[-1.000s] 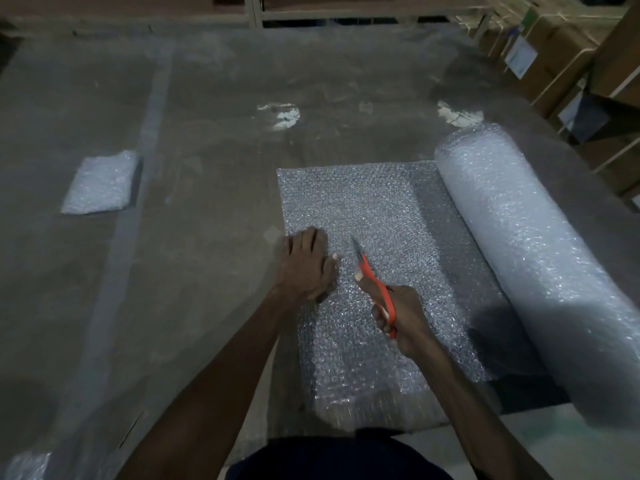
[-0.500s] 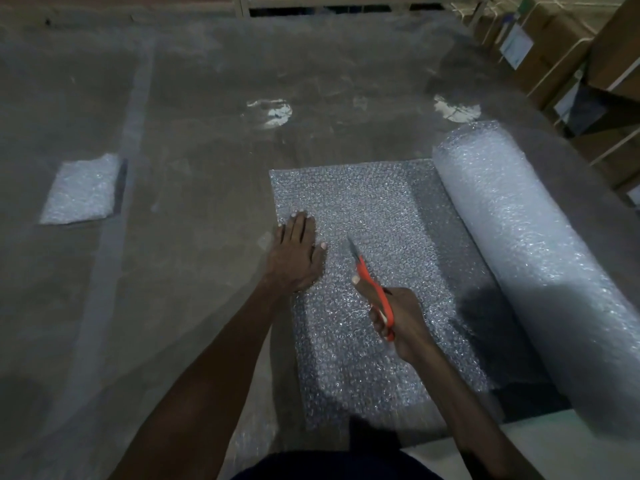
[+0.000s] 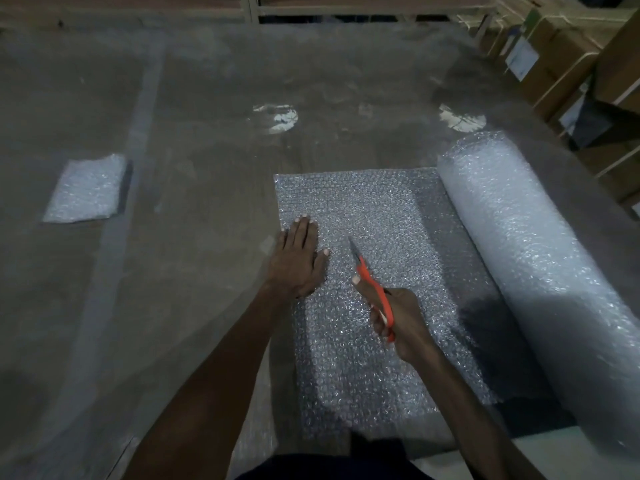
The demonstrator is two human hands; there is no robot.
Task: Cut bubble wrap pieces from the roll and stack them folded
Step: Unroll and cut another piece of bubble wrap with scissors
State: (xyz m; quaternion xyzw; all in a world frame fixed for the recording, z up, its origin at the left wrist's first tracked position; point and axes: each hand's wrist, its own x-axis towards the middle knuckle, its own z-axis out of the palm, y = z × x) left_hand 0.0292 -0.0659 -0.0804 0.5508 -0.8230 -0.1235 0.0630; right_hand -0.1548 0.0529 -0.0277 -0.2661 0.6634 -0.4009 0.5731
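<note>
a: we're over the table [image 3: 207, 98] now, and the bubble wrap roll [image 3: 540, 258] lies at three o'clock, running from one o'clock down toward five.

b: right, and we see the unrolled sheet [image 3: 374, 209] spread flat from the roll toward the centre, its free edge at about nine o'clock of the sheet.

a: the left hand [image 3: 298, 261] lies flat on that sheet near its left edge, fingers straight and together, pressing it down, gripping nothing.

b: and the right hand [image 3: 401, 323], at six o'clock of the sheet's middle, is curled round the orange handles of the scissors [image 3: 372, 282].

a: the blades point toward eleven o'clock, just beside the left thumb. we can't tell whether the blades are parted or whether they are biting into the wrap.

b: over at nine o'clock, well apart from the sheet, we have a folded piece [image 3: 86, 190] lying on the table.

a: and cardboard boxes [image 3: 554, 57] at two o'clock, beyond the table's edge.
</note>
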